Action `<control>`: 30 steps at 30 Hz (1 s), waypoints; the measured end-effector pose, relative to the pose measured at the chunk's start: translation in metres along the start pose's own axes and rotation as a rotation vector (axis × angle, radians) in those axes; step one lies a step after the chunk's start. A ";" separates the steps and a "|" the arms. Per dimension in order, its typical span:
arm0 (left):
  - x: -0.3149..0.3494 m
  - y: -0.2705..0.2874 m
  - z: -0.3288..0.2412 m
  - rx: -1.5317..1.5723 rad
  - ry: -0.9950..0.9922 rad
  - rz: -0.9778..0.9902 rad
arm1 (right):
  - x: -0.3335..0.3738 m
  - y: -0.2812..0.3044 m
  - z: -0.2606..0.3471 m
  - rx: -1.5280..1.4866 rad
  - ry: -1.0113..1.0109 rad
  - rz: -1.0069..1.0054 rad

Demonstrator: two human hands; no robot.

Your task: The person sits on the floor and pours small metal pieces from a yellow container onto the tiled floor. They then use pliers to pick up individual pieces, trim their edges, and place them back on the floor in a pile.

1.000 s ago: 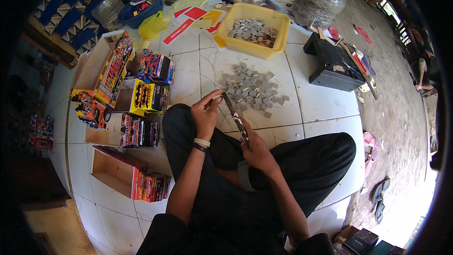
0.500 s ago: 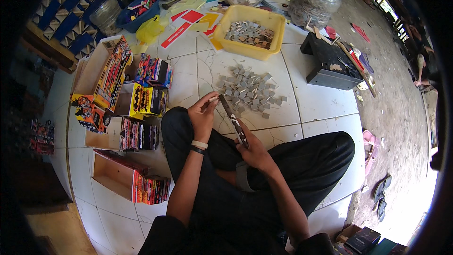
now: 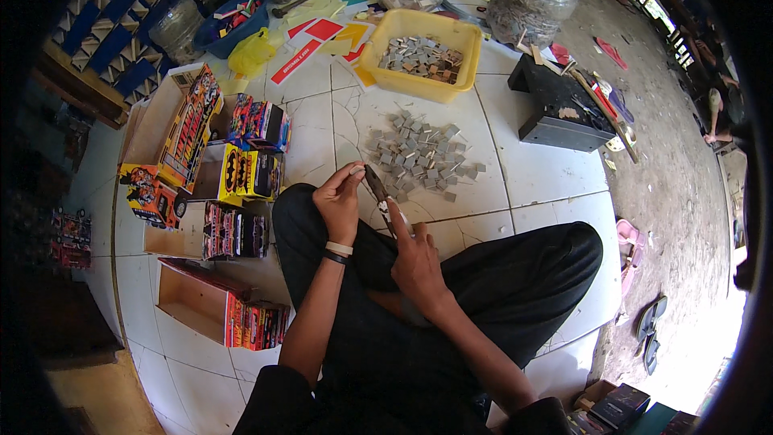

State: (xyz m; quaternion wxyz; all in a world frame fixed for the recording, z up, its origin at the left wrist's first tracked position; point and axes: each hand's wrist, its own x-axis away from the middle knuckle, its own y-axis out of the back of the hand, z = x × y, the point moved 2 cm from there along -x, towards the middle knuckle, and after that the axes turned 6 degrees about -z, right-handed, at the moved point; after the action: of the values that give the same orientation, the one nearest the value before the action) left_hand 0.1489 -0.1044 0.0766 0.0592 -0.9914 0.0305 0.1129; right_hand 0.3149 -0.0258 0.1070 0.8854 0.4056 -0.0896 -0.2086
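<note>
My left hand (image 3: 338,203) is raised above my crossed legs, its thumb and fingers pinched on a small greyish piece (image 3: 357,170). My right hand (image 3: 419,270) is wrapped around the handle of a knife (image 3: 375,184) with a dark blade and a dark-and-white handle. Its index finger stretches along the handle, and the blade tip lies close beside the small piece; whether they touch is hard to tell. Just beyond both hands, a pile of small grey square pieces (image 3: 423,153), with thin sticks among them, is spread on the white tiles.
A yellow plastic tub (image 3: 431,91) of similar pieces stands behind the pile. Colourful toy truck bodies (image 3: 183,133) line the left side. A low black stool (image 3: 560,113) with tools on it is at the right. Large clear plastic containers (image 3: 531,0) stand at the back.
My right hand has shifted left and turned, with its index finger now extended along the knife. The blade tip has moved slightly left; my left hand has moved a little left too.
</note>
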 end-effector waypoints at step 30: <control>-0.015 0.012 0.003 0.261 0.386 0.012 | -0.020 0.006 -0.031 -0.460 0.056 0.161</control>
State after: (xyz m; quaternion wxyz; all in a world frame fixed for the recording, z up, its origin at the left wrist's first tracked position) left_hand 0.1327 -0.1155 0.0755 0.1793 -0.9783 0.0617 -0.0835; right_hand 0.3085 0.0078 0.0914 0.9704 0.1902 -0.0471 -0.1408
